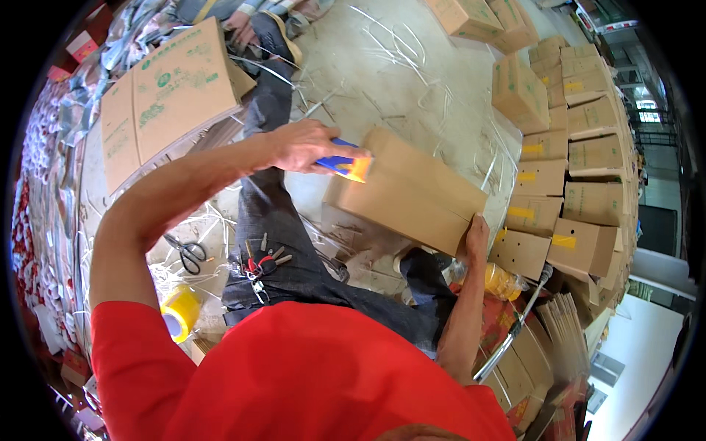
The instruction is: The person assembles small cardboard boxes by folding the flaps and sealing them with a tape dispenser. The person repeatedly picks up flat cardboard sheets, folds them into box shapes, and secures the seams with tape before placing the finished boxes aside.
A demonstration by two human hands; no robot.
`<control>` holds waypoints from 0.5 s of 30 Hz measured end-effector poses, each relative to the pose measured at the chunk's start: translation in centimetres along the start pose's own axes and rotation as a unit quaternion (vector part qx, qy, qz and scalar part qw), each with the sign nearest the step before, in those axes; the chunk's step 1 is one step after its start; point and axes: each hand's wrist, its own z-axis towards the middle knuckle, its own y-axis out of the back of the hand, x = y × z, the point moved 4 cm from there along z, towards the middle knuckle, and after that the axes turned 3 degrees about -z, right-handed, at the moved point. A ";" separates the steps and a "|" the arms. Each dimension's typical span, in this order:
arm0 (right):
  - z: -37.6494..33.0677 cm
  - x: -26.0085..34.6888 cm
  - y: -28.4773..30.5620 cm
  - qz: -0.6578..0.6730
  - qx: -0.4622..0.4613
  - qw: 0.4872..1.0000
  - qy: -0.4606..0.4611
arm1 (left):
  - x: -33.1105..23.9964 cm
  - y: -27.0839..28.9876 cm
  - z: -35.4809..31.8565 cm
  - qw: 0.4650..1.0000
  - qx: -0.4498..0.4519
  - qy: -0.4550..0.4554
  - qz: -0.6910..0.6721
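1. Blue-and-yellow tape dispenser (347, 160) is gripped in the left hand (312, 147), fingers wrapped round it, right at the left end of a plain brown carton (415, 195).
2. That carton is held mid-scene, tilted, its right end steadied by the right hand (476, 235); how tightly can't be told, fingers partly hidden.
3. Black-handled scissors (193, 259) and a yellow tape roll (181, 312) are seen near left; brown boxes (540, 176) are stacked right.
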 end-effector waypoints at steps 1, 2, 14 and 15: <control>0.8 -2.6 2.5 -0.102 -0.052 0.993 0.018 | -0.6 -1.0 1.8 1.000 -0.012 -0.019 -0.008; 1.1 -2.1 2.6 -0.199 -0.087 0.975 0.041 | -0.4 -2.0 2.6 0.999 -0.038 -0.018 -0.020; 0.6 -1.6 2.2 -0.170 -0.128 0.977 0.017 | 5.4 -8.0 4.2 0.981 -0.137 -0.061 -0.121; 0.7 -1.9 2.4 -0.182 -0.128 0.975 0.018 | 5.9 -8.8 4.1 0.978 -0.152 -0.066 -0.124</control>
